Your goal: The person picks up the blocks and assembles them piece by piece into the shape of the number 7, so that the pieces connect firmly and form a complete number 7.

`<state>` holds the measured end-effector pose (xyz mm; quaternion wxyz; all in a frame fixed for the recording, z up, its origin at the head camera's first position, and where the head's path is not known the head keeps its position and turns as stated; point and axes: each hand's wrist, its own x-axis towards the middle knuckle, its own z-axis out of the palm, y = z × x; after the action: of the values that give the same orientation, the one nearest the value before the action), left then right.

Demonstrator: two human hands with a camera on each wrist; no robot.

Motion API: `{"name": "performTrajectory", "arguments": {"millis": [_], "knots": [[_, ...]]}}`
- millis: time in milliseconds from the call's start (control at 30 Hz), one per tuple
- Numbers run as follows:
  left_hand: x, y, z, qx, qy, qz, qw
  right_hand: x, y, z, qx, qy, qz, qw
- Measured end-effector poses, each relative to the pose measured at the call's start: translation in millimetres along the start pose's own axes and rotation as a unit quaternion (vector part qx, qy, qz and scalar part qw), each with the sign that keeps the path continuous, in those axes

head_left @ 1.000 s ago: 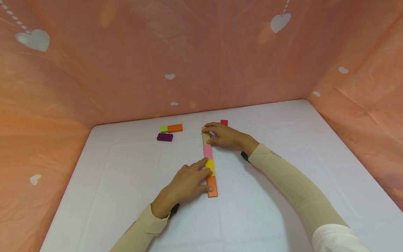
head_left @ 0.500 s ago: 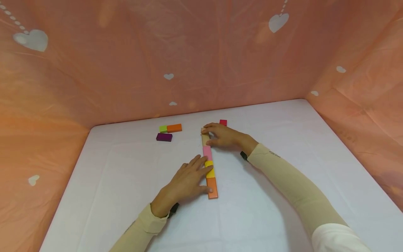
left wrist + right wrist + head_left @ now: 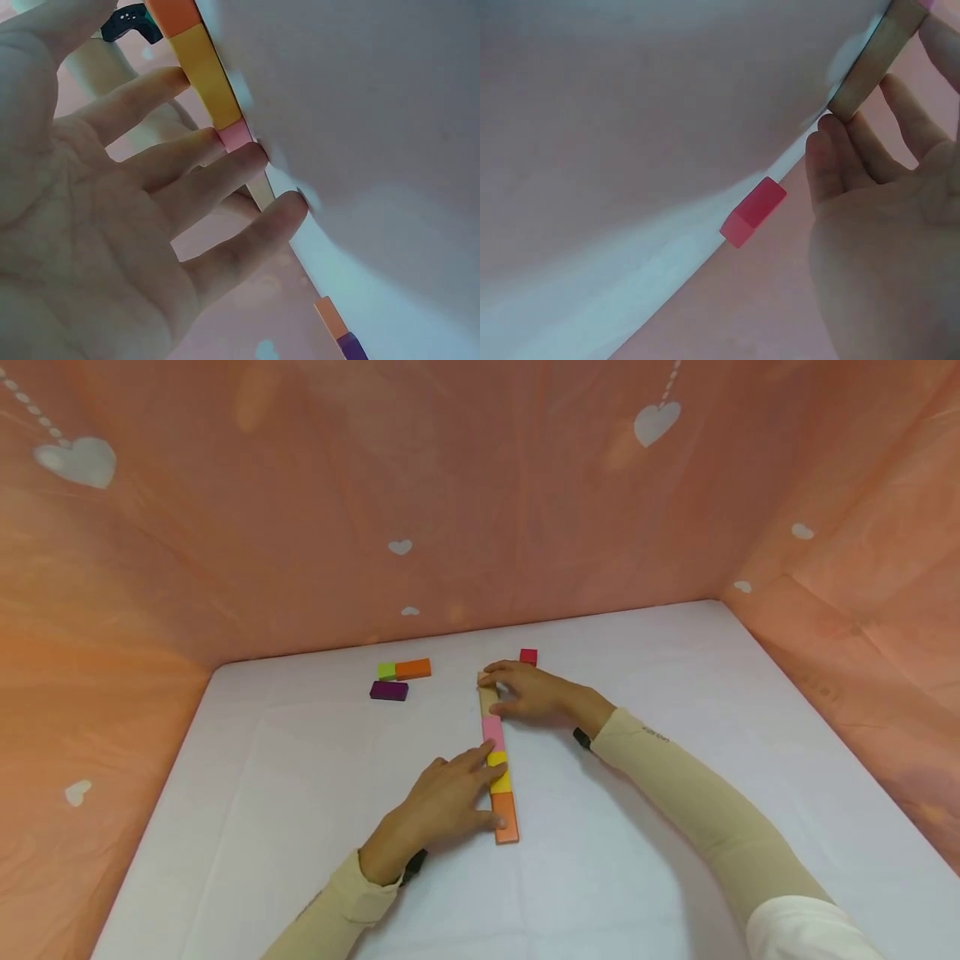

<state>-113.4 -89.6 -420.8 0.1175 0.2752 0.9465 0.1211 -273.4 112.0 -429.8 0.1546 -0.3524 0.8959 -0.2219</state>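
Flat blocks lie end to end in a row on the white tablecloth: an orange block [image 3: 506, 817] nearest, then a yellow block [image 3: 499, 777], a pink block [image 3: 492, 731] and a plain wooden block [image 3: 488, 700] farthest. My left hand [image 3: 442, 802] lies along the row's left side, fingers spread, with its thumb at the orange block and fingertips at the yellow and pink ones. At the far end, my right hand [image 3: 536, 691] has its fingertips at the end of the wooden block and its thumb by the side near the pink block. Its fingers look fairly straight in the right wrist view.
A red block [image 3: 528, 657] lies beyond my right hand. Back left are a lime green block [image 3: 386, 672] touching another orange block [image 3: 413, 669], and a purple block [image 3: 389, 691] in front of them. A peach curtain [image 3: 315, 527] with hearts surrounds the table.
My left fingers spread out a little, then drew back closer to the row. My right hand keeps its place at the wooden block. The view has shifted slightly; the row looks unchanged.
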Motion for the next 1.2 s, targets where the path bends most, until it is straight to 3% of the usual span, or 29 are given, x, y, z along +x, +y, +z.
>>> {"name": "performTrajectory", "arguments": {"millis": [167, 367, 733, 1000, 1200], "knots": [[0.5, -2.1, -2.7, 0.004, 0.007, 0.005, 1.0000, 2.6, 1.0, -2.0, -0.013, 0.008, -0.012, 1.000], [1.2, -1.3, -1.0, -0.003, 0.032, 0.008, 0.9994, 3.4, 5.1, -12.4, -0.035, 0.051, -0.036, 0.997], [0.7, 2.9, 2.4, 0.004, 0.028, 0.001, 0.9996, -7.4, 37.4, -31.8, -0.067, 0.108, 0.055, 0.990], [0.5, 5.5, 2.2, 0.011, 0.025, -0.003, 0.9996, -5.3, 47.1, -31.2, -0.045, 0.082, 0.100, 0.991], [-1.5, 3.2, 4.1, 0.020, 0.026, -0.003, 0.9995, -2.1, 49.0, -26.5, -0.049, 0.079, 0.095, 0.991]]}}
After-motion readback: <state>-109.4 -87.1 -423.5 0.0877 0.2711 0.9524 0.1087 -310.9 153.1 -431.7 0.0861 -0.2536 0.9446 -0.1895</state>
